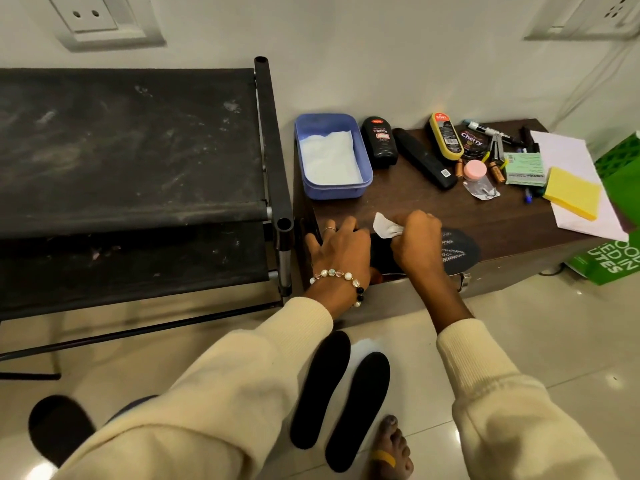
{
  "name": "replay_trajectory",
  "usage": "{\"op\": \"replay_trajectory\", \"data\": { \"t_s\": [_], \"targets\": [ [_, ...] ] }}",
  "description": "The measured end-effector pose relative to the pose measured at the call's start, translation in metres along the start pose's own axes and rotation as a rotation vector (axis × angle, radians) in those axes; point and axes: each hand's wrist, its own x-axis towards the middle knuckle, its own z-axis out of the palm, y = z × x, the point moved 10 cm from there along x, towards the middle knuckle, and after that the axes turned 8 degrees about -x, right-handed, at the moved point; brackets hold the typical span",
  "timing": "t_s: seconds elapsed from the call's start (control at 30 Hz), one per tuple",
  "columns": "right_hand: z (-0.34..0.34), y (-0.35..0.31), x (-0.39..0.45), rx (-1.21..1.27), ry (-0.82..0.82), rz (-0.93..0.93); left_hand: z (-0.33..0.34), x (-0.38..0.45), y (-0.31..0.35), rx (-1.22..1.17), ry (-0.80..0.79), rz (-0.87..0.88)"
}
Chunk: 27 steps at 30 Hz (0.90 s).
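Black shoe point(458, 251) lies on its side at the near edge of a dark wooden table point(415, 202), its patterned sole facing right, as a person in cream sleeves works over it. The left hand point(341, 251) (ringed, with a beaded bracelet at the wrist) grips the shoe's left end, fingers curled over its far side. The right hand point(415, 240) is closed in a pinch on a small white wipe point(386, 226), held against the top of the shoe. Behind them on the table stand a blue tub point(332, 192) lined with white paper, a black polish bottle point(379, 142), a long black brush point(424, 159) and a yellow-edged polish sponge point(445, 140). Two black insoles point(358, 410) lie side by side on the tiled floor below, and a dusty black shoe rack point(131, 150) stands just left of the table.
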Motion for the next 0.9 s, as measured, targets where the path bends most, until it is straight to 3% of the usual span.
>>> {"op": "replay_trajectory", "data": {
  "t_s": [0.27, 0.47, 0.67, 0.9],
  "targets": [
    [-0.013, 0.043, 0.001, -0.026, 0.024, 0.2, 0.0, -0.001, 0.0, 0.012, -0.019, 0.0],
    [0.001, 0.006, -0.002, 0.034, 0.016, 0.044, 0.0, -0.001, 0.001, 0.001, -0.02, -0.011],
    [-0.006, 0.041, -0.002, -0.003, 0.009, 0.16, 0.0, -0.002, 0.002, 0.003, -0.045, -0.013],
    [-0.001, 0.012, -0.011, -0.01, 0.007, 0.019, 0.001, -0.003, 0.004, -0.004, -0.051, -0.013]
  ]
}}
